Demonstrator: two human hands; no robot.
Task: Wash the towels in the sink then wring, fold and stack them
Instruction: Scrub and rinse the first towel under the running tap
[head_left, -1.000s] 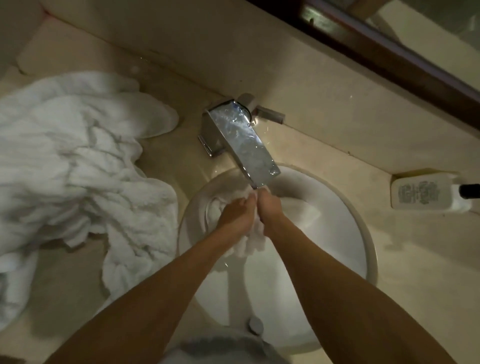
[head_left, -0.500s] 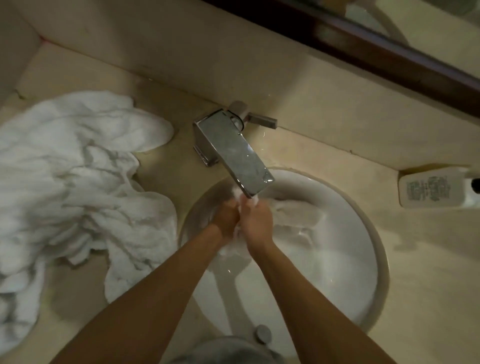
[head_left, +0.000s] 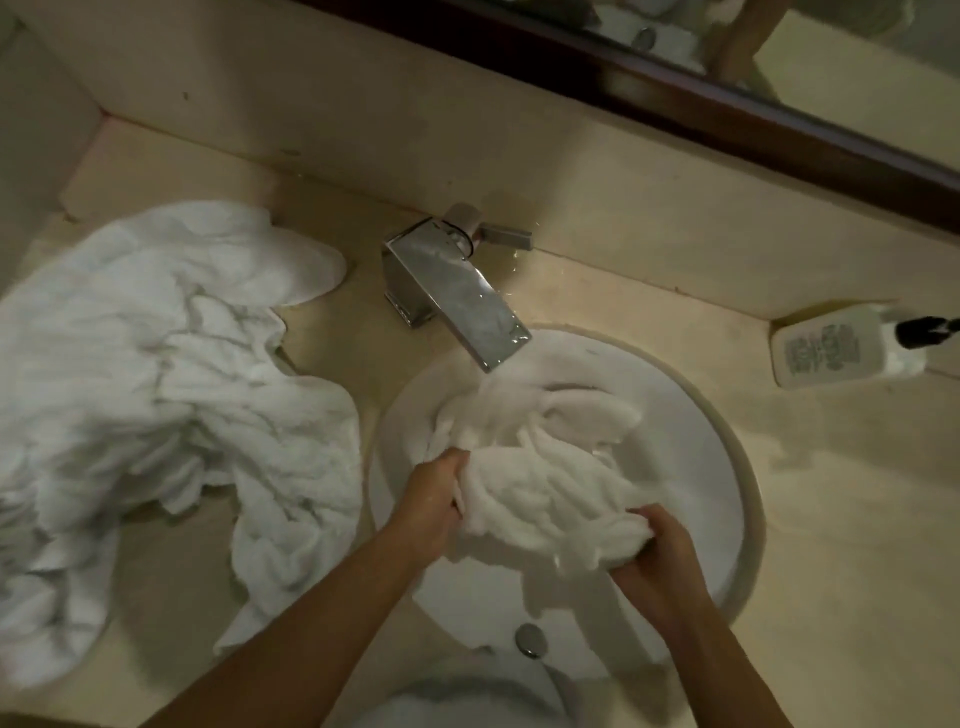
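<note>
A wet white towel (head_left: 540, 467) lies bunched in the round white sink (head_left: 706, 447), its far end under the chrome tap (head_left: 457, 296). My left hand (head_left: 434, 499) grips the towel's left edge. My right hand (head_left: 660, 556) grips its near right end, and the cloth is stretched between the two. A big heap of crumpled white towels (head_left: 156, 395) covers the counter to the left of the sink.
A white pump bottle (head_left: 831, 353) lies on its side on the beige counter (head_left: 831, 519) at the right. A metal drain stopper (head_left: 530, 640) sits at the sink's near rim. A wall and a dark-framed mirror (head_left: 675, 93) rise behind the tap.
My hands were pressed together under the spout. They have now pulled apart, the right hand towards me and to the right, spreading the towel across the basin.
</note>
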